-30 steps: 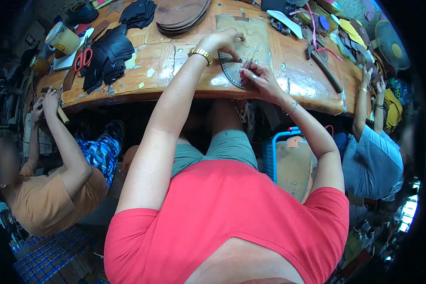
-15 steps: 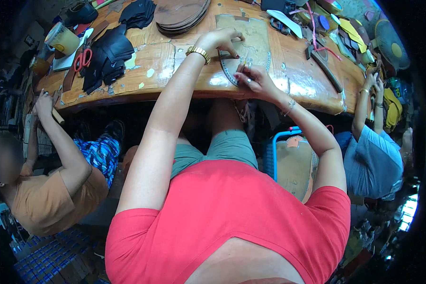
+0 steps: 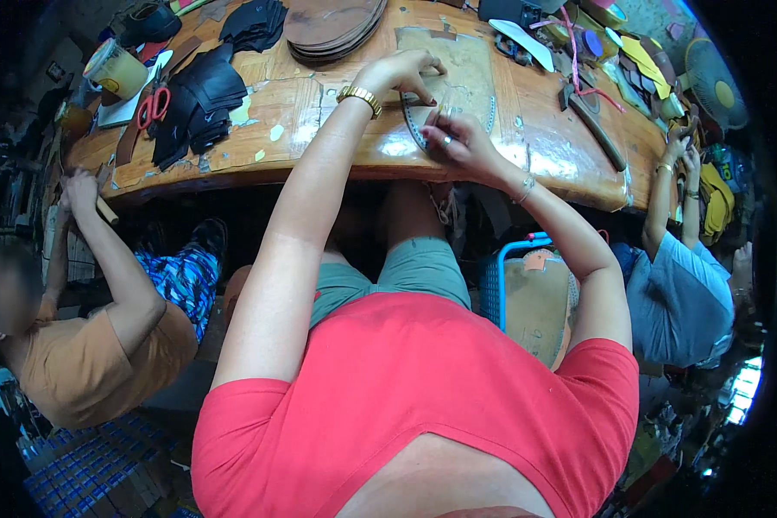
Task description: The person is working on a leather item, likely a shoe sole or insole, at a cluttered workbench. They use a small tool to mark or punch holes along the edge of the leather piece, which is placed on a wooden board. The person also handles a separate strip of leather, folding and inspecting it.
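A flat tan panel lies on the wooden table, its rounded near edge lined with a row of dark marks. My left hand rests over its left side with thumb and fingers spread. Low on the panel, close to the curved edge, my right hand is curled with the fingertips pinched together. Whatever sits in that pinch is too small to make out. A thin thread-like line shows on the panel between both hands.
Left on the table lie black leather pieces, red-handled scissors and a tub. Round brown pieces are stacked behind. A hammer lies right. Below stands a blue basket. Co-workers sit on both sides.
My right hand has shifted slightly left over the panel, and its fingers have drawn closer together. My left hand stays in place. The left co-worker's hands have moved a little.
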A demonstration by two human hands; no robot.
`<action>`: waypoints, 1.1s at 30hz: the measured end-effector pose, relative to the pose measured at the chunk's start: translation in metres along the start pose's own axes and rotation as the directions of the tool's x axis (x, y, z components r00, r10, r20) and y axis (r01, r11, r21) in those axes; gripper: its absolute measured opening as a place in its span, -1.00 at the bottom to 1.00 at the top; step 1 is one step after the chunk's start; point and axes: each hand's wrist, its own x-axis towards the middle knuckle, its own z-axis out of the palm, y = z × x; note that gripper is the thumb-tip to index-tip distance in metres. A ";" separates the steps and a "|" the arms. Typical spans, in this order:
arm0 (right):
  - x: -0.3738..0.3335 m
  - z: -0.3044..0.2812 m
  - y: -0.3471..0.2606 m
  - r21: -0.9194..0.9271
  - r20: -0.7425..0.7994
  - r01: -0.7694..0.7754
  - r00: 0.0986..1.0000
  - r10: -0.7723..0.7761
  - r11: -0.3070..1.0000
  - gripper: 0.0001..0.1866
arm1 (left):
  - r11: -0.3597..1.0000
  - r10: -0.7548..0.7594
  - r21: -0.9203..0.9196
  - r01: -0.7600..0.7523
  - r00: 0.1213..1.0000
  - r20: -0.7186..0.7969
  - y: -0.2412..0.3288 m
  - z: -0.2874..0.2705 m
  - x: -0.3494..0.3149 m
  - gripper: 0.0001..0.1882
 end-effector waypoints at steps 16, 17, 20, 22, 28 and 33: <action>0.013 0.000 0.006 -0.072 0.004 0.199 0.980 -0.199 0.977 -0.82 | 0.999 0.026 0.025 -0.024 0.997 -0.076 -0.006 0.001 -0.005 -0.28; 0.013 0.002 0.006 0.006 -0.003 0.153 0.988 -0.153 0.988 -0.83 | 0.999 0.029 0.031 -0.027 0.996 -0.081 -0.009 0.002 -0.005 -0.27; 0.014 0.002 0.008 0.305 -0.020 -0.083 0.995 0.093 0.949 -0.85 | 0.998 0.023 0.067 -0.017 0.995 -0.101 -0.005 0.001 -0.004 -0.26; 0.012 -0.003 -0.002 0.374 0.021 -0.262 0.961 0.274 0.890 -0.86 | 0.998 0.024 0.068 -0.016 0.994 -0.106 -0.007 0.003 -0.003 -0.25; 0.020 0.004 0.027 0.130 -0.087 0.098 0.992 -0.088 0.987 -0.82 | 0.998 0.064 0.016 -0.062 0.993 -0.101 -0.019 0.006 0.002 -0.26; 0.022 0.006 0.008 0.174 -0.053 0.000 0.999 0.009 0.985 -0.81 | 0.997 0.065 0.053 -0.060 0.993 -0.094 -0.016 0.006 0.001 -0.28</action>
